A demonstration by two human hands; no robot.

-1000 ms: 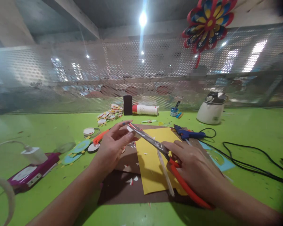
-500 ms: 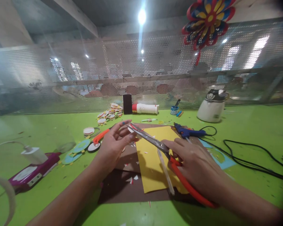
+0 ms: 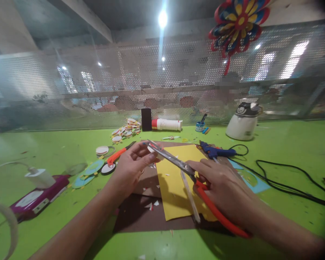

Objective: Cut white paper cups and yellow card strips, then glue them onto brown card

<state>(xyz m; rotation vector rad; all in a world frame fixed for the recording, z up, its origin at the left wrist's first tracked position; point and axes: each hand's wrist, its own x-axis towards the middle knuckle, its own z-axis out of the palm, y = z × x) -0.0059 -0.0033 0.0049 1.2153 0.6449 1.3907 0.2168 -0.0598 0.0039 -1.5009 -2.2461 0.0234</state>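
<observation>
My right hand (image 3: 219,180) is closed round the red handles of a pair of scissors (image 3: 176,160), its blades pointing up and left. A small white and red paper piece (image 3: 160,156) is pinched in my left hand (image 3: 132,162), between thumb and fingers. The blades lie across that piece, close to my left fingertips; whether they bite into it I cannot tell. Below my hands is a yellow sheet (image 3: 173,195) on brown card (image 3: 135,220), with white and red scraps scattered about. A pale narrow stick (image 3: 190,198) rests on the yellow sheet.
At right lie a blue glue gun (image 3: 219,151) and its black cable (image 3: 281,180). A white kettle (image 3: 242,124), stacked paper cups (image 3: 168,125) and a dark phone (image 3: 146,119) stand at the back. Left are an orange-handled cutter (image 3: 117,155) and a purple power strip (image 3: 43,196).
The scissor blades have come closer together over the paper piece, and my left fingers have curled in slightly. Otherwise the scene looks the same.
</observation>
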